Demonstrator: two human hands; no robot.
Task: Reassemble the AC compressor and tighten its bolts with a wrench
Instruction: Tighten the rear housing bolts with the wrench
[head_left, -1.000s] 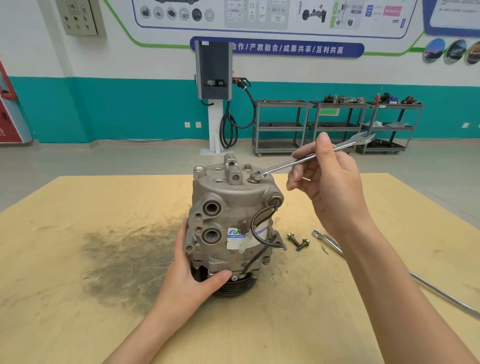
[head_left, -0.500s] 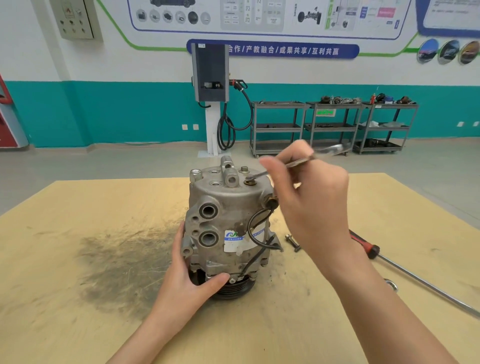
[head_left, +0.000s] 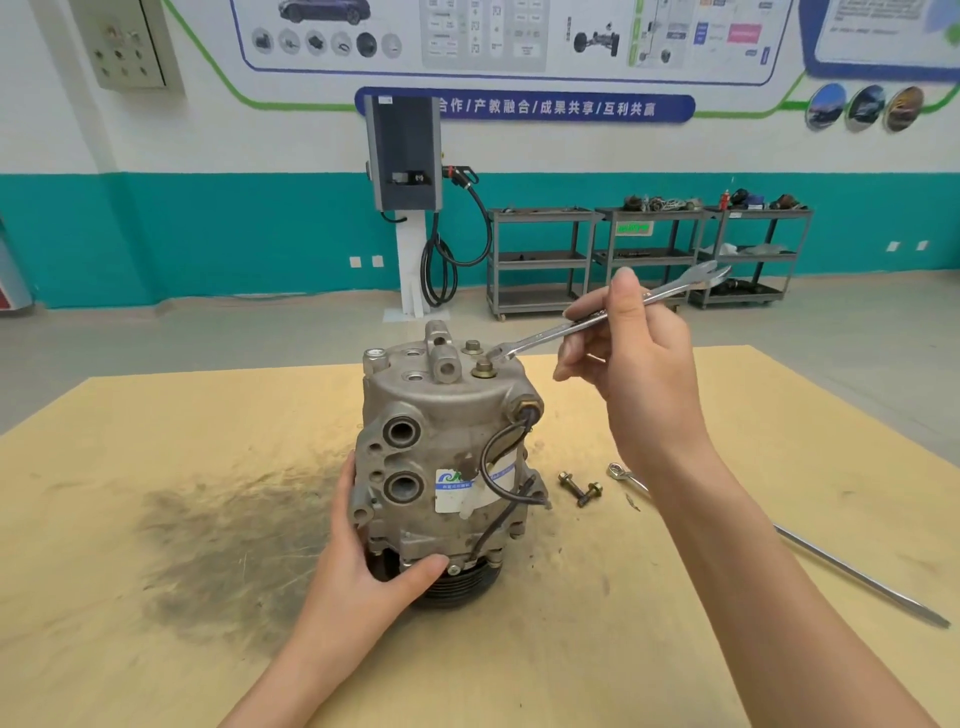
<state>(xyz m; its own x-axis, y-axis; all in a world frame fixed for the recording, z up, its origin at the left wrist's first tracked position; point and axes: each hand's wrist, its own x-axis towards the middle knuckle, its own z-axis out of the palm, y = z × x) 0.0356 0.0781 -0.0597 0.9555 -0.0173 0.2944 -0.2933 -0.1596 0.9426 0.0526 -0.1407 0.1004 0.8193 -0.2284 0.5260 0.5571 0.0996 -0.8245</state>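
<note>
Pinching wrench (head_left: 613, 317), right-hand fingers (head_left: 587, 332) curled.

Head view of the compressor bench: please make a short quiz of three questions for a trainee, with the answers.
1. True or false: the left hand holds the compressor low on its body.
2. The right hand holds which tool? A) wrench B) hammer C) pliers
3. Fill in: the loose bolts lie on the table to the ____ of the compressor.

Key:
1. True. Its thumb lies across the front, just above the pulley.
2. A. The wrench reaches down to a bolt on top; whether it sits on the head is unclear.
3. Right.
</note>
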